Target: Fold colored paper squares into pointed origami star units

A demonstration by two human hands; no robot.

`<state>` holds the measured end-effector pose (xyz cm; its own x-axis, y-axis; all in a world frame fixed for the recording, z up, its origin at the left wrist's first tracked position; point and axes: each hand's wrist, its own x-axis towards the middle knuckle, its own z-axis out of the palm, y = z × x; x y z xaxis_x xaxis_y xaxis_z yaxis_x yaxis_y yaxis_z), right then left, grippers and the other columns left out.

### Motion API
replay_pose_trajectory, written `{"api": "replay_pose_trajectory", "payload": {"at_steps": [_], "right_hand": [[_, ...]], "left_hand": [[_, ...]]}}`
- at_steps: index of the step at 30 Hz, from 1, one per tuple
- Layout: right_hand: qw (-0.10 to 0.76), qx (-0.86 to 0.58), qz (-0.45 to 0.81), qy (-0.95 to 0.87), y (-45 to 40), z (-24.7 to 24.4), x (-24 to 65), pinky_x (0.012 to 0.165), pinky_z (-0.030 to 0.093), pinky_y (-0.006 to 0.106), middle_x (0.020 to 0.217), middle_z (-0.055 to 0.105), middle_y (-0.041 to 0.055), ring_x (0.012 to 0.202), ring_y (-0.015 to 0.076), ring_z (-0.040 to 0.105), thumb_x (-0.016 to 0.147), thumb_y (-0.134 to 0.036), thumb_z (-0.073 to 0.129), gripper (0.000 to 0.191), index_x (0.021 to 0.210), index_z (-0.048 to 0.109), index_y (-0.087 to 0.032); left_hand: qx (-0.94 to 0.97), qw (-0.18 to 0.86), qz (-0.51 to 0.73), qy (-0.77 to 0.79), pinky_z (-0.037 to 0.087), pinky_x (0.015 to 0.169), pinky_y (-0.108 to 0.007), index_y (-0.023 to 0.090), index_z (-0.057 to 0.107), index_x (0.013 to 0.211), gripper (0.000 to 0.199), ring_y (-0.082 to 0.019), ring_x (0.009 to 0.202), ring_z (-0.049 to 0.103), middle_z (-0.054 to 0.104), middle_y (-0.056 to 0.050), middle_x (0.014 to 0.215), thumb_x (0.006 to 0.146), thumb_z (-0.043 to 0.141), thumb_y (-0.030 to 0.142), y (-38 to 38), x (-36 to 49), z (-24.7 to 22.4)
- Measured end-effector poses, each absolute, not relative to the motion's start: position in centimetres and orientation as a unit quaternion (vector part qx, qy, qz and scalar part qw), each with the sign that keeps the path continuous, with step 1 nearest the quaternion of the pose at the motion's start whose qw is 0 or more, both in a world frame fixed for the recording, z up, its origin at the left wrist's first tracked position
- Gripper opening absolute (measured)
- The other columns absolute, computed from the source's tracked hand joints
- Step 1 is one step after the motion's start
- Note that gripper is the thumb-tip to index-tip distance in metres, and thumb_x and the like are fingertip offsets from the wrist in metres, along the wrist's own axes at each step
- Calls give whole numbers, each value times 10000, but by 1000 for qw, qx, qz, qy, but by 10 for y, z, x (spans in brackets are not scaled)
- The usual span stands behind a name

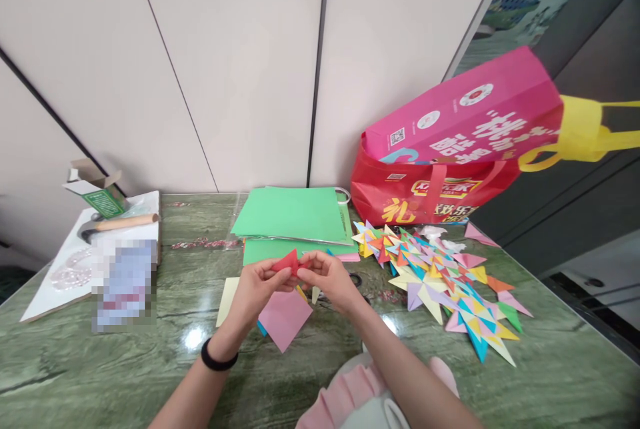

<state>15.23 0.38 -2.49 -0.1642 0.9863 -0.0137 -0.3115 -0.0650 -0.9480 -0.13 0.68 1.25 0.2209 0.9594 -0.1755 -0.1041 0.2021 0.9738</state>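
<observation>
Between my two hands is a small piece of red folded paper point(287, 261), held up over the table. My left hand point(263, 281) pinches its left side with thumb and fingers. On the other side, my right hand point(326, 275) pinches the right edge, its fingertips close to the left thumb. Below lie a pink square of paper point(286, 322) and a pale yellow sheet point(227, 302) partly behind my left wrist. Dark scissor-like handles point(356, 279) show beside my right wrist, mostly hidden.
Green paper sheets point(295, 212) lie at the back. Many folded paper stars point(440, 275) spread over the right side. Behind them stands a red bag point(385, 185) holding a pink bag point(450, 115). At left, a white board point(60, 282) carries a wooden-handled tool point(125, 222) and a green box point(100, 199).
</observation>
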Motion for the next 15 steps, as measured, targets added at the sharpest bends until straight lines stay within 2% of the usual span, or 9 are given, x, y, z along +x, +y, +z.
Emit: {"api": "replay_pose_trajectory", "payload": {"at_steps": [8,13,15], "right_hand": [[521,-380,596,-478,5,-28,153,602,464,240,749,632,4,664,132,591,638,-279,714,262,832,568,-180],[530,-370,626,-437,3,-25,151,630,485,281,771,654,-2,633,138,614,619,-249,729,449,992,483,-215],[530,-364,636,-427,2,-23,150,641,494,303,805,658,10,649,148,620,608,-262,734,464,998,487,-211]], "left_hand": [[506,550,454,485,527,562,-221,116,720,779,191,-175,590,664,729,-54,663,607,730,199,7,-1,10],[498,542,457,499,532,564,-243,137,629,1064,488,-181,559,670,718,-18,601,592,740,188,6,-1,10],[498,529,455,515,520,547,-225,132,630,1065,487,-179,560,671,717,-21,587,593,739,184,5,1,11]]}}
